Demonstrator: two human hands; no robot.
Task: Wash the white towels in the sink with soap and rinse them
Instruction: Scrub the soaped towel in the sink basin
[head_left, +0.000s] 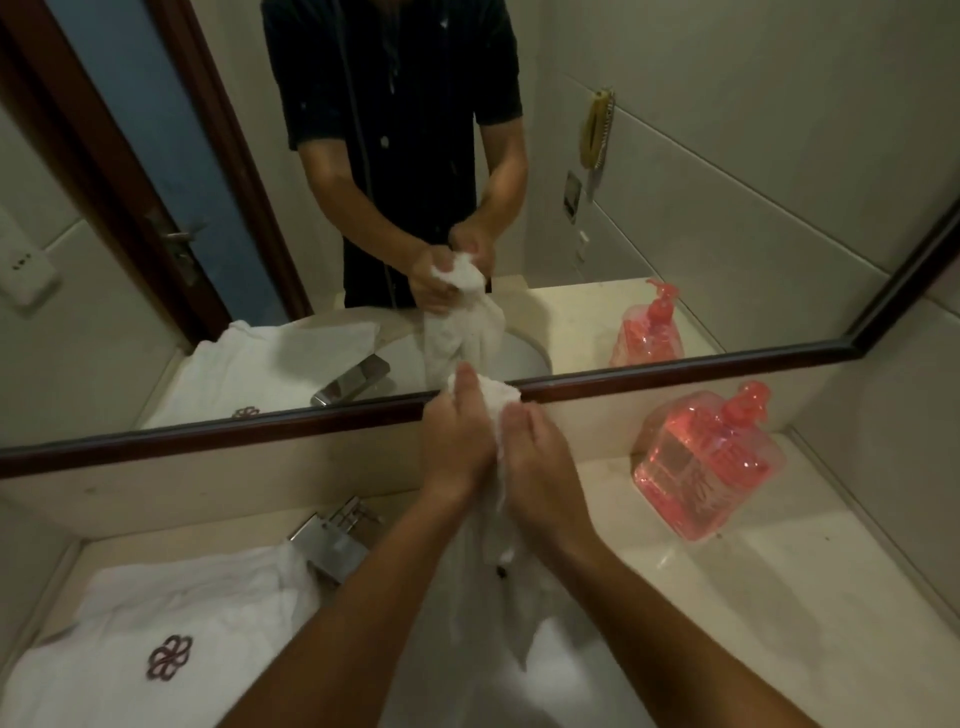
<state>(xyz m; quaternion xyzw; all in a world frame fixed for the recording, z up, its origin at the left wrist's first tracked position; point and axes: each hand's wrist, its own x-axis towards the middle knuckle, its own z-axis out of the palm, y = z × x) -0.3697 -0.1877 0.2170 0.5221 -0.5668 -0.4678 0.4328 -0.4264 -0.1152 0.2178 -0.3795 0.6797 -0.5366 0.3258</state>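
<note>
Both hands grip one white towel (501, 551) above the sink (566, 675): left hand (457, 441) and right hand (537, 457) curl around its bunched top, the rest hanging down. A second towel (171, 623) lies left of the tap (332, 540). Pink soap bottle (706, 467) stands on the counter (675, 582), below the mirror (675, 182).

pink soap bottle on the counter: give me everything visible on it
The soap bottle is a squarish, translucent pink plastic dispenser with a pink pump head on top. Liquid shows through its walls, and any print on it is too blurred to read. It stands on the pale counter to the right of the sink, near the mirror frame, which reflects it. Neither hand touches it.
</note>
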